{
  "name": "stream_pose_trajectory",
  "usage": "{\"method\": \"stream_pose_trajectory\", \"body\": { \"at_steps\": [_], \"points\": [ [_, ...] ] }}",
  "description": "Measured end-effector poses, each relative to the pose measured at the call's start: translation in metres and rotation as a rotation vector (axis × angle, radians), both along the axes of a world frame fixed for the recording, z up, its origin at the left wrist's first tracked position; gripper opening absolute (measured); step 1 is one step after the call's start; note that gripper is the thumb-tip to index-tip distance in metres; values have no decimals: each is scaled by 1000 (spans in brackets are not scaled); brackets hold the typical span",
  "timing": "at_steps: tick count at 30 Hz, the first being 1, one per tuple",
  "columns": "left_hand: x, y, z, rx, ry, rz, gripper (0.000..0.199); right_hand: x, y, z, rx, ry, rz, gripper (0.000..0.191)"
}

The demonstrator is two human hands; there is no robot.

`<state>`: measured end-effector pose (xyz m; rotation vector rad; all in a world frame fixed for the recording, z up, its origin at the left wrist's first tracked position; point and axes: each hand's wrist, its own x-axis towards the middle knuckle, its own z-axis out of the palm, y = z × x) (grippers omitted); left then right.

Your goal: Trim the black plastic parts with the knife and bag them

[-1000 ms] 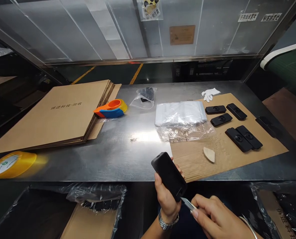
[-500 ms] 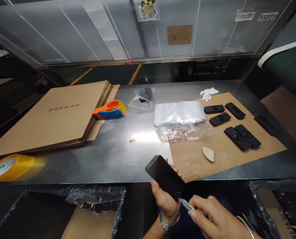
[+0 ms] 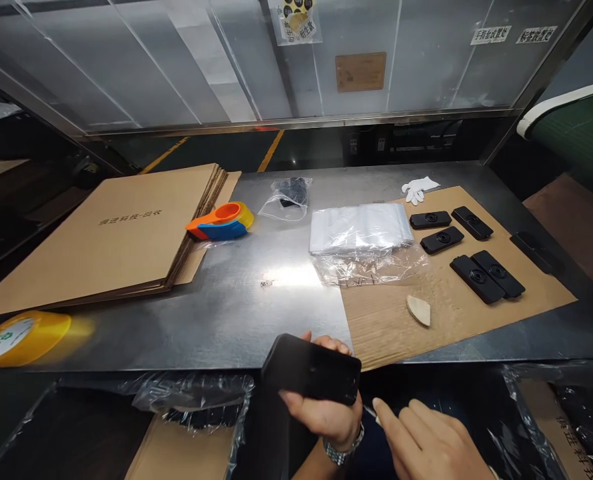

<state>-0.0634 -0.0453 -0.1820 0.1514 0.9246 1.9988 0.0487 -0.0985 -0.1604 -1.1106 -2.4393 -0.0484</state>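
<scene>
My left hand (image 3: 326,419) is wrapped round a black rectangular casing (image 3: 309,370), its smooth face turned up. The casing lies nearly level over the front edge of the table. Just to its right, my right hand (image 3: 426,440) is closed on a small knife (image 3: 371,413); only a short bit of it shows past the fingers. The knife is slightly apart from the casing. Similar black casings (image 3: 477,277) with round centres lie on a cardboard sheet (image 3: 456,340) at the right.
A stack of flat cardboard (image 3: 141,233), a tape dispenser (image 3: 221,223) and a yellow tape roll (image 3: 26,339) are at left. Clear plastic bags (image 3: 361,230), a bagged dark item (image 3: 292,193), a white glove (image 3: 419,189) and a beige wedge (image 3: 419,311) lie beyond. Plastic-lined boxes (image 3: 191,407) stand below.
My left hand has lowered the casing, shifted it left and turned it closer to level. My right hand has drawn the knife away from the casing's corner.
</scene>
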Motion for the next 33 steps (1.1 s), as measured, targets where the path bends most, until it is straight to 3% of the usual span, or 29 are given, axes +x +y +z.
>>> {"method": "stream_pose_trajectory", "body": {
  "at_steps": [3,18,25,33],
  "points": [
    [0,0,3,6,18,46,47,-4,-2,-1,91,-77,-36,35],
    [-2,0,4,51,122,112,47,-9,-4,-4,103,-103,-39,36],
    [-1,-2,2,-46,60,73,47,-10,-5,-6,146,-218,-41,34],
    [-4,-7,-7,-113,-64,-53,47,5,8,4,211,-291,-70,37]
  ]
}}
